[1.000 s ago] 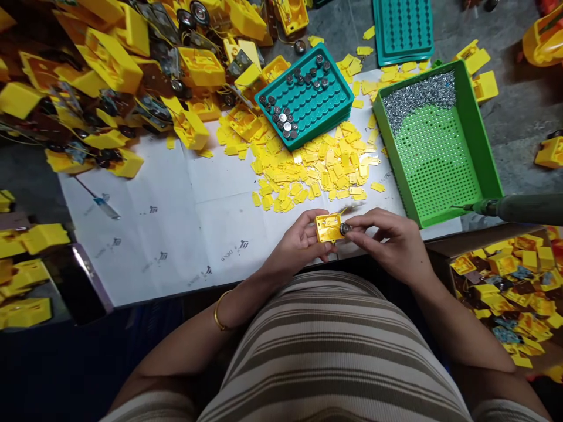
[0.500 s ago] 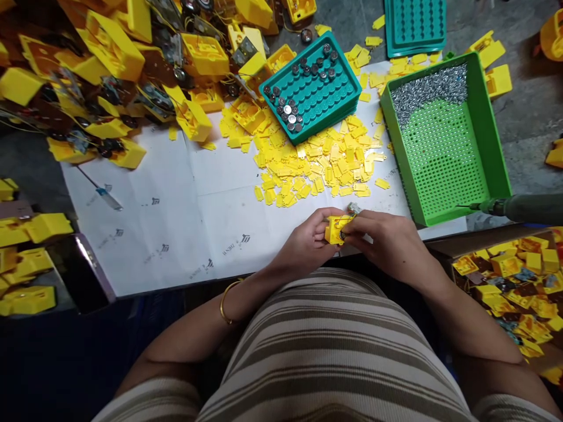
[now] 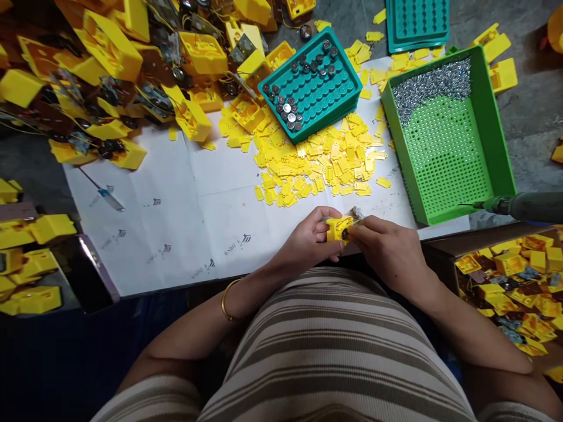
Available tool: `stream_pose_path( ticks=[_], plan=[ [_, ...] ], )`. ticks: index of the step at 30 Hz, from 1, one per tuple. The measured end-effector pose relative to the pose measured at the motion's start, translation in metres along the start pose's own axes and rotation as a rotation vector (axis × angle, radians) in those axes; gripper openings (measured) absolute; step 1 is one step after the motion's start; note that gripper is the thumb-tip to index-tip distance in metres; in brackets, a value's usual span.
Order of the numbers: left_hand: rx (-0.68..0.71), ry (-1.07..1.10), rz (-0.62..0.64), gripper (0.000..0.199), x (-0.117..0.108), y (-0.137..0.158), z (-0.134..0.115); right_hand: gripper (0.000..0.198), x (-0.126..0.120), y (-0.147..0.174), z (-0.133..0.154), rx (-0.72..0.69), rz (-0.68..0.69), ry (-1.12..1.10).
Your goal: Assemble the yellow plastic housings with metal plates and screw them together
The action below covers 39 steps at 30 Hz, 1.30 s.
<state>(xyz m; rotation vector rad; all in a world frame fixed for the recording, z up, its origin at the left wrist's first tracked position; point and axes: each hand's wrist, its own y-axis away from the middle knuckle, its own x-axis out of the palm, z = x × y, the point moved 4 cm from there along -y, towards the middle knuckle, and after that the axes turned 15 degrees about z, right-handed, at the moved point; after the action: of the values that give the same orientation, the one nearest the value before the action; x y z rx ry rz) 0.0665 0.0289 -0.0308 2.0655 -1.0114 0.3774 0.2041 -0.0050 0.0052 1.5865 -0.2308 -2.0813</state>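
Left hand (image 3: 310, 237): fingers bent and closed round a small yellow housing (image 3: 334, 227), with the thumb along its near side and the fingers behind its left end and far side. The grip left the upper face of the housing uncovered. The housing was held just above the near edge of the white sheet (image 3: 176, 234), in front of the striped shirt.

Right hand (image 3: 391, 246): thumb and fingers drawn close together with hardly any gap, pinching a dark round part (image 3: 344, 233) at the right end of the housing. The disc lay against the housing; how deep it sat could not be told, as the fingers covered part of it. The remaining right fingers were curled, their tips hidden. A small greyish piece (image 3: 356, 212) showed just beyond the right fingertips; its link to the housing could not be made out.

Surroundings: loose flat yellow pieces (image 3: 323, 161) lay spread on the sheet beyond the hands. A teal tray (image 3: 323, 97) bearing small round metal parts (image 3: 291, 117) stood tilted at the far side of that spread. To its right was a green basket (image 3: 448, 152), small metal pieces (image 3: 433, 88) heaped at its far end. The tip of a dark driver tool (image 3: 528, 208) reached over its near right corner.
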Motion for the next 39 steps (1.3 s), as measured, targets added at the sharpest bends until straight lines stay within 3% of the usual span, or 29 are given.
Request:
stream_pose_path(
  ticks=[4, 7, 9, 11, 13, 16, 18, 23, 27, 31, 35, 39],
  plan=[
    [-0.001, -0.003, -0.041, 0.045, -0.001, -0.004, 0.000, 0.020, 0.002, 0.008, 0.001, -0.072, -0.050, -0.147],
    [0.030, -0.026, -0.044, 0.046, -0.003, -0.006, -0.002, 0.024, -0.001, 0.013, -0.002, -0.223, -0.132, -0.447],
    [0.036, -0.036, -0.032, 0.046, -0.004, -0.005, -0.002, 0.022, -0.003, 0.014, -0.016, -0.166, -0.260, -0.710],
    [0.018, -0.045, -0.010, 0.045, -0.003, -0.004, -0.001, 0.027, 0.003, 0.010, -0.035, 0.000, -0.282, -0.967],
    [-0.002, -0.057, 0.017, 0.042, -0.002, -0.003, 0.000, 0.044, 0.014, 0.001, -0.045, 0.095, -0.091, -1.165],
    [-0.029, -0.077, 0.067, 0.040, 0.001, 0.000, 0.000, 0.057, 0.027, -0.011, -0.043, 0.060, 0.287, -1.331],
    [-0.045, -0.077, 0.104, 0.041, 0.003, 0.002, -0.001, 0.055, 0.030, -0.015, -0.039, 0.021, 0.409, -1.398],
    [-0.129, -0.075, 0.166, 0.038, 0.006, 0.008, -0.001, 0.042, 0.030, -0.017, -0.031, -0.102, 0.575, -1.469],
    [-0.213, -0.193, 0.172, 0.037, 0.005, 0.008, 0.001, 0.042, 0.025, -0.019, -0.036, -0.086, 0.446, -1.496],
    [-0.251, -0.301, 0.175, 0.037, 0.002, 0.007, 0.002, 0.054, 0.021, -0.019, -0.038, -0.096, 0.462, -1.532],
    [-0.138, -0.658, 0.074, 0.029, 0.000, 0.006, -0.006, 0.058, 0.018, -0.018, -0.035, -0.048, 0.469, -1.439],
    [-0.015, -1.203, -0.056, 0.027, 0.006, 0.007, -0.013, 0.048, 0.011, -0.023, -0.031, 0.012, 0.307, -1.122]
  ],
)
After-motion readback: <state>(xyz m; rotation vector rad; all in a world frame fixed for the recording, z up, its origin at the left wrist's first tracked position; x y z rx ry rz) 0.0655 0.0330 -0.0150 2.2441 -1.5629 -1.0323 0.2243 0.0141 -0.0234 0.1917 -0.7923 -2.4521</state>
